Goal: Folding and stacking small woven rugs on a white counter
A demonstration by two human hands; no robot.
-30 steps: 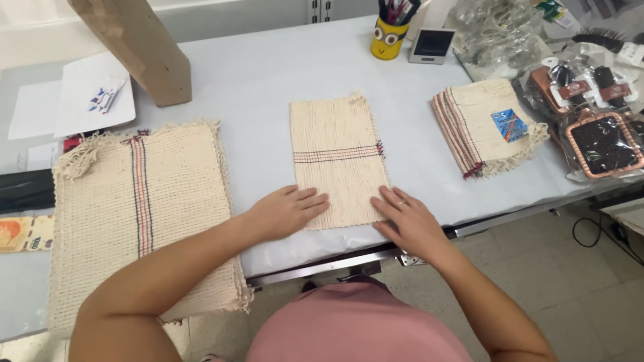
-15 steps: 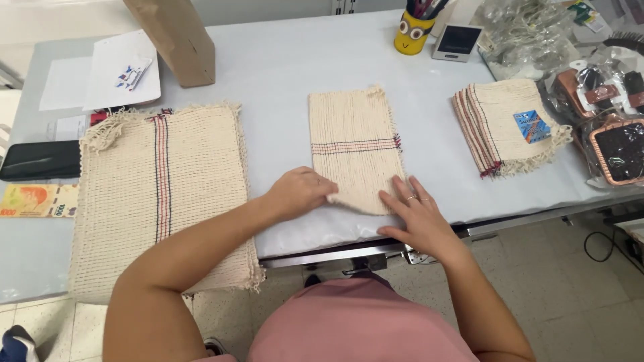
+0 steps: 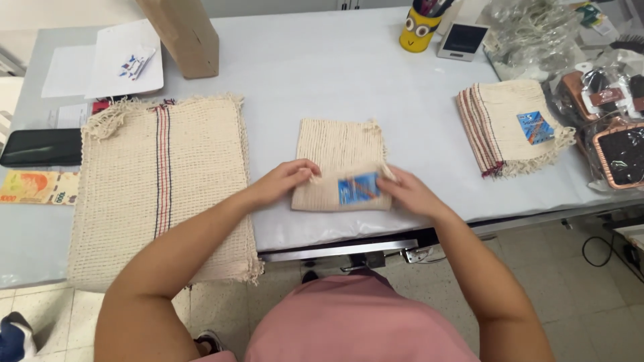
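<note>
At the frame's centre the cloth (image 3: pixel 341 164), flat a moment ago, now has its near edge folded up to show a blue label (image 3: pixel 358 188), the left hand (image 3: pixel 285 179) and right hand (image 3: pixel 409 192) pinching that fold's ends, so folding looks underway.

Work table (image 3: pixel 322 74), pale grey-white top with a metal front edge, bearing: a large cream woven cloth (image 3: pixel 161 188) with a dark stripe, laid flat at left; a small folded cream cloth (image 3: pixel 339 151) with a blue label at the front middle; a stack of folded cream cloths (image 3: pixel 506 127) at right. Also on it: a brown cardboard box (image 3: pixel 181 33), white papers (image 3: pixel 100 64), a black flat case (image 3: pixel 40 147), a printed orange card (image 3: pixel 33 186), a yellow pen cup (image 3: pixel 417 30), a small grey device (image 3: pixel 461 40), and clear plastic bags (image 3: pixel 604 100) of goods at far right.
</note>
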